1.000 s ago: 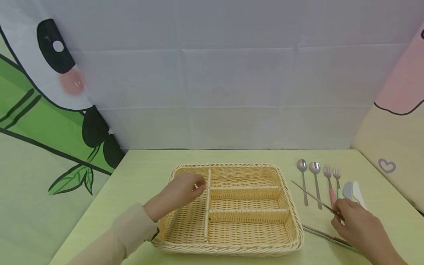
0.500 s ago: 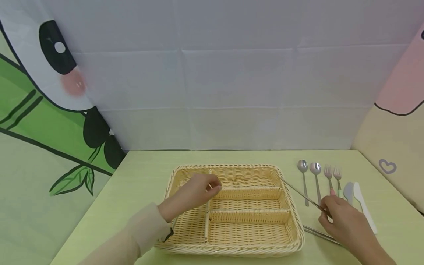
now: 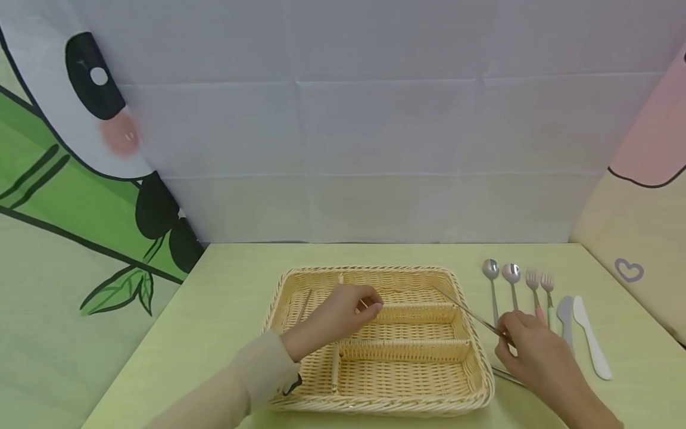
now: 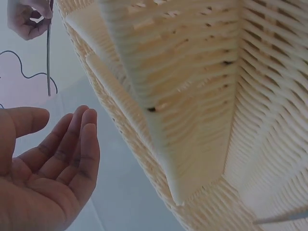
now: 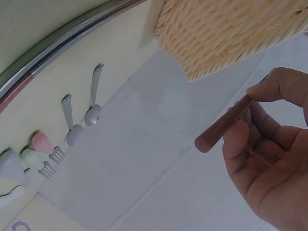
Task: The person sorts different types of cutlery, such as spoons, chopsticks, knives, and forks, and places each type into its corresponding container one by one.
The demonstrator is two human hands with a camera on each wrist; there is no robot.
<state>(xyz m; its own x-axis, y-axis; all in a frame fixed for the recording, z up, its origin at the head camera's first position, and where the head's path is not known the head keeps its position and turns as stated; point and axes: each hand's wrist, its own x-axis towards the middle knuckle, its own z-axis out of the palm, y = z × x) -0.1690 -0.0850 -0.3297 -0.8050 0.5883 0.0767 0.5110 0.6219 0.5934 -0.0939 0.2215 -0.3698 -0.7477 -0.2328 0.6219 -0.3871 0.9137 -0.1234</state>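
Note:
My right hand (image 3: 536,357) pinches a metal chopstick with a brown handle end (image 5: 224,122) between thumb and fingers. The chopstick's thin tip (image 3: 447,295) points left, over the right rim of the wicker basket (image 3: 423,405). Over the basket's dividers hangs my left hand (image 3: 343,313), fingers relaxed and nothing in them; the left wrist view shows its palm (image 4: 48,187) facing up. Another thin chopstick (image 3: 304,305) lies in the long left compartment, partly hidden by the left arm. More metal chopsticks (image 3: 506,375) lie on the table below my right hand.
Right of the basket, two spoons (image 3: 511,274), two forks (image 3: 546,281) with pink and green handles, a grey knife (image 3: 565,316) and a white knife (image 3: 592,339) lie in a row on the pale table (image 3: 241,262). A fabric backdrop (image 3: 375,208) stands behind.
My right hand has moved left with the chopstick, bringing its tip over the basket. My left hand has moved right, from the left compartment to over the dividers, uncovering more of the chopstick there.

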